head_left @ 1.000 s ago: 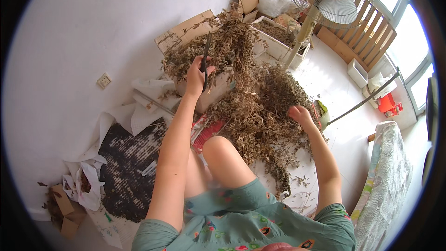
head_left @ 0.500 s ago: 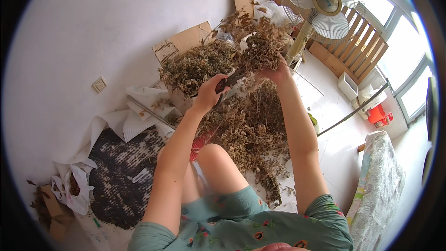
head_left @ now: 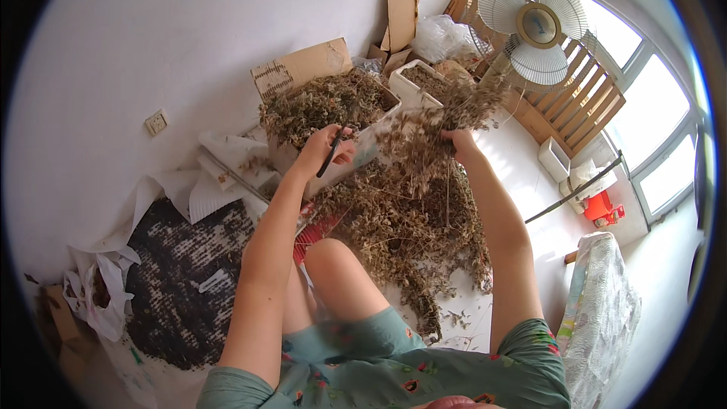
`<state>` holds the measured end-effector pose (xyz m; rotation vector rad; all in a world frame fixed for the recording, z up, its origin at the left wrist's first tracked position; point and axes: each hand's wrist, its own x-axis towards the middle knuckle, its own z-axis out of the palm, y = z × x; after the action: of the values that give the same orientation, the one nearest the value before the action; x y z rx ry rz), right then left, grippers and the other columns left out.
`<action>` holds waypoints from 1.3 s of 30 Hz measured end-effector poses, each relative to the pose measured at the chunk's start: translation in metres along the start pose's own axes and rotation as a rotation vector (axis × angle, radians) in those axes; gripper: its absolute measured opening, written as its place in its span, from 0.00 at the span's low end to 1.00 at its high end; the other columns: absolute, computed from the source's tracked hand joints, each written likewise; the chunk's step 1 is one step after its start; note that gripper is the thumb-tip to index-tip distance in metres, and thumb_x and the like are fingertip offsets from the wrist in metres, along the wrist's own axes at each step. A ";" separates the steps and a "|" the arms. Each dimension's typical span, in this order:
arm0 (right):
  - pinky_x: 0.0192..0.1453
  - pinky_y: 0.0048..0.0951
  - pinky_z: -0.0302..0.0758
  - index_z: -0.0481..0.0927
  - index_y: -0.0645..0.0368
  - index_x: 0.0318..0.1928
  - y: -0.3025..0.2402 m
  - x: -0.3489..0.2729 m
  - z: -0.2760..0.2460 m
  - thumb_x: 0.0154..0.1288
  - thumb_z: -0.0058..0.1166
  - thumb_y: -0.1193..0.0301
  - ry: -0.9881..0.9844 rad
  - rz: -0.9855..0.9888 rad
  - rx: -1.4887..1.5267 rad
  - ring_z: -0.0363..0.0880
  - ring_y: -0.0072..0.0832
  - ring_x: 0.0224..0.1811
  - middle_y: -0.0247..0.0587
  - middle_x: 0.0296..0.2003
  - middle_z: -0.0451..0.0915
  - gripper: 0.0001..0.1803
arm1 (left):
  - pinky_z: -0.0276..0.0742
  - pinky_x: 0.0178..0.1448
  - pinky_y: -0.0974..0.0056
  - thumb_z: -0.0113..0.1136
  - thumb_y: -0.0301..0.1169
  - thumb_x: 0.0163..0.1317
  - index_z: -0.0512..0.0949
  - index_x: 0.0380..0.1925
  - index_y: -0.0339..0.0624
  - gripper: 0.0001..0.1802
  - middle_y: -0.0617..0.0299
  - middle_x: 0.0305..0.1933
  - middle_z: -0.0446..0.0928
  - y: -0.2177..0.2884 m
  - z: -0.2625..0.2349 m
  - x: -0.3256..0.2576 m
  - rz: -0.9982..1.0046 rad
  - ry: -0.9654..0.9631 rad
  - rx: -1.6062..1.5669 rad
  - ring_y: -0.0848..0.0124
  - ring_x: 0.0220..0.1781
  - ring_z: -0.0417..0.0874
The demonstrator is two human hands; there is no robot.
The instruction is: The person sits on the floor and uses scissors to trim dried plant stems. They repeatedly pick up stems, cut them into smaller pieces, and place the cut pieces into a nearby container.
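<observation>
My left hand is closed on a pair of dark-handled scissors, held upright beside the full box; fingers cover part of them. Farther right, my right hand grips a bunch of dried plants, whose leafy ends are smeared by motion. Below both hands a large pile of dried plants spreads over the white floor in front of my knees. A heap of darker dried leaves fills a box at the wall, left of the bunch.
Behind the bunch stand a white container of dried bits and a standing fan. A cardboard flap leans on the wall. At left lies a dark, debris-covered sheet; a thin pole slants at right. Under the pile's near-left edge is something red.
My hands have drawn apart: the left with the scissors moved left, away from the bunch. The bunch swung right and lower in my right hand, uncovering the white container behind it.
</observation>
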<state>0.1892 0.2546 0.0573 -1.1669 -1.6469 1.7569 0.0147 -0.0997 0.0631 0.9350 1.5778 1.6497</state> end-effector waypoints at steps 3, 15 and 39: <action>0.64 0.52 0.60 0.56 0.68 0.66 0.024 0.018 -0.066 0.63 0.59 0.74 -0.114 0.185 -0.176 0.56 0.48 0.67 0.59 0.67 0.56 0.35 | 0.78 0.37 0.66 0.61 0.34 0.65 0.62 0.61 0.30 0.30 0.49 0.37 0.81 0.003 0.020 0.020 0.013 -0.006 -0.289 0.70 0.32 0.82; 0.68 0.43 0.64 0.55 0.51 0.71 -0.026 -0.105 -0.023 0.60 0.59 0.75 -0.276 -0.459 -1.153 0.64 0.48 0.68 0.55 0.65 0.66 0.40 | 0.82 0.40 0.63 0.49 0.22 0.65 0.50 0.71 0.34 0.35 0.45 0.46 0.78 -0.029 0.000 0.025 -0.075 0.121 -0.472 0.66 0.39 0.84; 0.59 0.45 0.72 0.61 0.42 0.69 -0.052 -0.143 -0.038 0.59 0.50 0.84 -0.162 -0.568 -1.444 0.74 0.47 0.59 0.43 0.60 0.73 0.39 | 0.75 0.25 0.64 0.50 0.26 0.67 0.74 0.42 0.31 0.09 0.49 0.27 0.80 -0.064 -0.013 0.063 -0.156 0.212 -0.301 0.68 0.20 0.78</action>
<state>0.2856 0.1705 0.1480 -0.7881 -3.0233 0.1134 -0.0306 -0.0500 0.0020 0.4840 1.4411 1.8551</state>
